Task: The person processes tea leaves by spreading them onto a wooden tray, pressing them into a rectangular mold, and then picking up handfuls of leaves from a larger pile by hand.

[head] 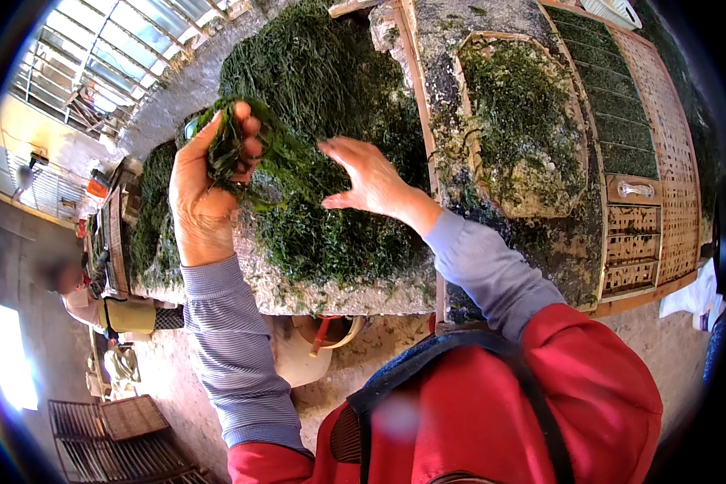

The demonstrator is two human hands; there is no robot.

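Observation:
My left hand [209,181] is raised with its fingers curled around a bundle of dark green seaweed [248,139], whose loose strands trail to the right. Just right of those strands, my right hand [369,178] hovers with thumb and fingers spread and nothing seen between them. Beneath both hands lies a large heap of green seaweed [339,248] on a rough, pale worktop [345,299]. A thin wooden strip parts this heap from a board [553,202] at the right, on which more seaweed bits are spread.
A wooden frame [634,239] with slats, a clear handle [635,190] and seaweed strips lies at the right beside a perforated panel [659,121]. A bucket [333,333] stands below the worktop's near edge. Another person [121,314] is at the far left, above slatted racks [115,435].

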